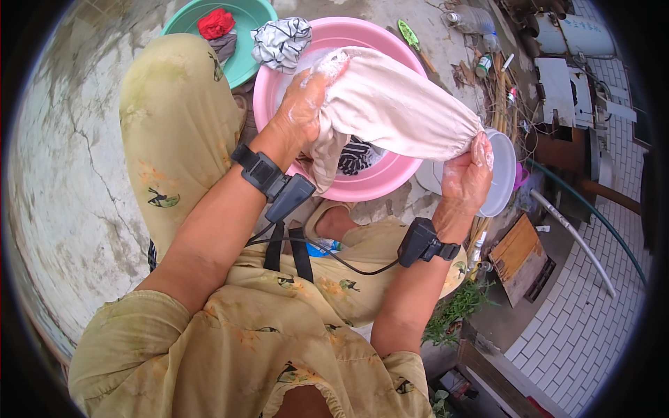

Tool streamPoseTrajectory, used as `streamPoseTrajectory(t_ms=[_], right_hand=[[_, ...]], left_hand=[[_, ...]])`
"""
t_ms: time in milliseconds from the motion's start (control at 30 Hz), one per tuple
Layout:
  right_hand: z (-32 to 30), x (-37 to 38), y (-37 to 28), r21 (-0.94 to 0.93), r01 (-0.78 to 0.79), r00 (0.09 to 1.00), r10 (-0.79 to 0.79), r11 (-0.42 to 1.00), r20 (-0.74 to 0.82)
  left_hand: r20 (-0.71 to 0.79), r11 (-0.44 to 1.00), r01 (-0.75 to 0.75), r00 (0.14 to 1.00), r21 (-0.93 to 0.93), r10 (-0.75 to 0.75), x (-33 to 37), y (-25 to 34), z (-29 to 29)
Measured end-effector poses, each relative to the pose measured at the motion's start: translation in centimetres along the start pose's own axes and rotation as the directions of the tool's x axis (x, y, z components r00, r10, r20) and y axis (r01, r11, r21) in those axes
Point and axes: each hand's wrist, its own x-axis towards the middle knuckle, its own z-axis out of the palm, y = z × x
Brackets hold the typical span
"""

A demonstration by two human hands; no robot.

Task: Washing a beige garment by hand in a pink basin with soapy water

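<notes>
A wet, pale pinkish-white garment (390,104) is stretched between my two hands above a pink basin (380,187). My left hand (306,104), with white suds on it, grips the bunched part over the basin's left side. At the other end, my right hand (470,171) has its fingers closed on the gathered cuff, past the basin's right rim. Part of the garment hangs down beside my left wrist. Beneath it, a black-and-white striped cloth (357,157) lies in the basin; the garment hides much of the inside.
A grey-and-white patterned cloth (281,44) rests on the basin's left rim. Behind stands a green basin (249,59) with red cloth (216,24). Near my right hand is a white bucket (503,174). A green brush (411,36), bottles (474,19) and sticks lie farther right.
</notes>
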Motion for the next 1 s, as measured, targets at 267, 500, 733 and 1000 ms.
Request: streamPoseTrajectory(t_ms=[267, 500, 733, 1000], right_hand=[[0.7, -0.3, 0.1, -0.114, -0.014, 0.991, -0.002, 0.993, -0.135], [1.0, -0.3, 0.3, -0.144, 0.000, 0.982, -0.027, 0.990, -0.187], [1.3, -0.3, 0.4, -0.140, -0.005, 0.988, -0.017, 0.990, -0.156], [4.9, -3.2, 0.2, -0.548, -0.013, 0.956, 0.172, 0.836, 0.239]], left_hand=[[-0.025, 0.998, 0.052, 0.998, -0.020, -0.052, 0.2, 0.0, 0.1], [-0.043, 0.999, 0.043, 0.998, -0.027, -0.044, 0.3, -0.3, 0.0], [-0.111, 0.996, 0.002, 0.994, 0.086, 0.007, 0.7, -0.9, -0.9], [0.073, 0.996, 0.085, 0.994, 0.021, -0.086, 0.5, -0.7, -2.2]])
